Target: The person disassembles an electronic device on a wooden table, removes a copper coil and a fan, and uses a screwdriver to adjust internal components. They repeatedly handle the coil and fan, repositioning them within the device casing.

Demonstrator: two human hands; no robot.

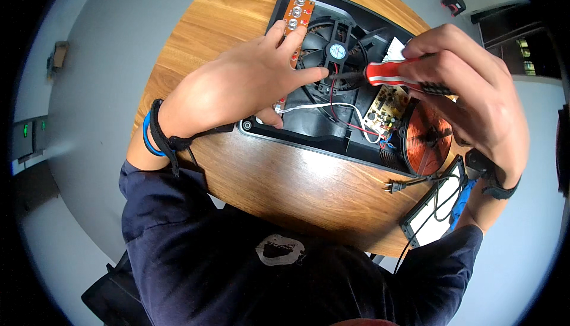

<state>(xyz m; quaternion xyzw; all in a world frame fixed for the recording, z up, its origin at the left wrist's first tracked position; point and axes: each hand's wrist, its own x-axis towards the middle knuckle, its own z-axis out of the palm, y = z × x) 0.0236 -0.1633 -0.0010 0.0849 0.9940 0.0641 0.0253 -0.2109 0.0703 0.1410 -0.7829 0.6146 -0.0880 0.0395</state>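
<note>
My left hand (249, 82) lies with fingers spread over an orange circuit board (295, 14) along the left side of an open black appliance housing (261, 131). One fingertip reaches onto the black cooling fan (337, 51). In my right hand (469, 82) is a red screwdriver (392, 75), held nearly level, its dark shaft pointing left across the fan. Its tip is close to that left fingertip; whether they touch I cannot tell. Right of the fan are a small circuit board (386, 109) and a copper coil (428, 142), partly hidden by my right hand. White wires (320, 105) cross the housing.
The housing sits on a round wooden table (285, 183). Near its right edge lie a power plug (395, 186) with a black cord, a white panel with a black frame (430, 219) and something blue (460, 210). A black chair (116, 293) stands lower left.
</note>
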